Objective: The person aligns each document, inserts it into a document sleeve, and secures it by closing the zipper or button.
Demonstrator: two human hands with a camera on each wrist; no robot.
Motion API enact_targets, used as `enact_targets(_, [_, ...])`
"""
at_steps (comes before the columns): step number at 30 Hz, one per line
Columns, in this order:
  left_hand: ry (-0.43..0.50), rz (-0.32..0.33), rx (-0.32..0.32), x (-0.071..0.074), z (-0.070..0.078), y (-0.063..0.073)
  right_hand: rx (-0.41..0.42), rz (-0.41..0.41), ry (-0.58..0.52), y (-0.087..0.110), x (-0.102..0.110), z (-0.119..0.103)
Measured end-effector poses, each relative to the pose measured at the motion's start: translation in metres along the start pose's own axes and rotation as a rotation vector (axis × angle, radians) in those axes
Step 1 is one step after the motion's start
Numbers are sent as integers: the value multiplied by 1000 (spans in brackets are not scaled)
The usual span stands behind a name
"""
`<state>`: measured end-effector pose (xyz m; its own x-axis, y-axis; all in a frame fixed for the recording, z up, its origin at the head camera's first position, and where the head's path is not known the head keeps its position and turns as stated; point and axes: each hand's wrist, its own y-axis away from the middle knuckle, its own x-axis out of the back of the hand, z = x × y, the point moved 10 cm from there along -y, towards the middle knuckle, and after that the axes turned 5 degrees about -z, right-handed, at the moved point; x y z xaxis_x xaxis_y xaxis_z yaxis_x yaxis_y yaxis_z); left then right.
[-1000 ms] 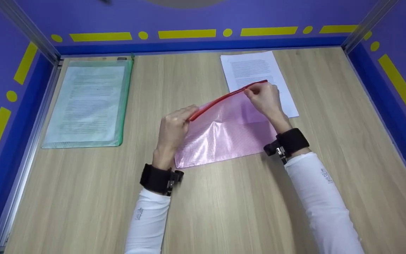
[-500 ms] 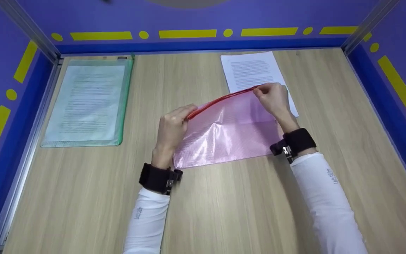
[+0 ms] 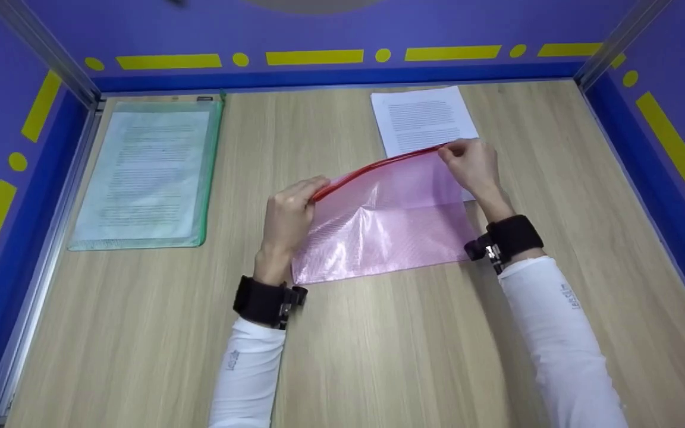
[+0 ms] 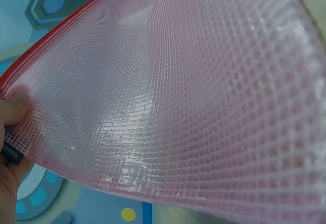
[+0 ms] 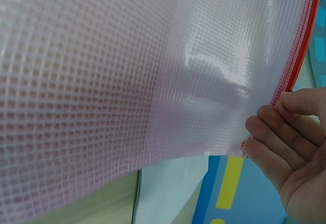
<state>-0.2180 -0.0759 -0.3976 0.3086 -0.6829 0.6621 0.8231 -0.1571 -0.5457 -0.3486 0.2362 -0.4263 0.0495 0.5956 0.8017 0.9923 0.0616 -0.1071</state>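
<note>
A translucent pink mesh zipper pouch (image 3: 378, 226) is held up with its red zipper (image 3: 372, 169) along the top, slanting up to the right. My left hand (image 3: 288, 223) grips the zipper's left end; in the left wrist view its thumb lies against the mesh near a small dark tag (image 4: 11, 154). At the other end my right hand (image 3: 478, 172) pinches the zipper with thumb and index finger. In the right wrist view, the other fingers (image 5: 275, 132) lie along the pouch's corner. The zipper slider is hidden by the right fingers.
A stack of printed sheets (image 3: 423, 116) lies at the back right, partly behind the pouch and right hand. To the left lies a green zipper pouch (image 3: 214, 160) with printed paper inside. Blue panels (image 3: 319, 35) with yellow marks wall in the wooden table (image 3: 366, 356).
My right hand has moved to the right along the red zipper to its right end. The left hand keeps its grip on the left end, nearly still.
</note>
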Motion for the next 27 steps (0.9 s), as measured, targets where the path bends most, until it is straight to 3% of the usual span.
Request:
enact_targets(8, [-5,13,3,4,-2,1,-7,26,6,1,7,13])
enact_targets(27, [-8,16,0,3,-3,1,-43,50,23,2,18,20])
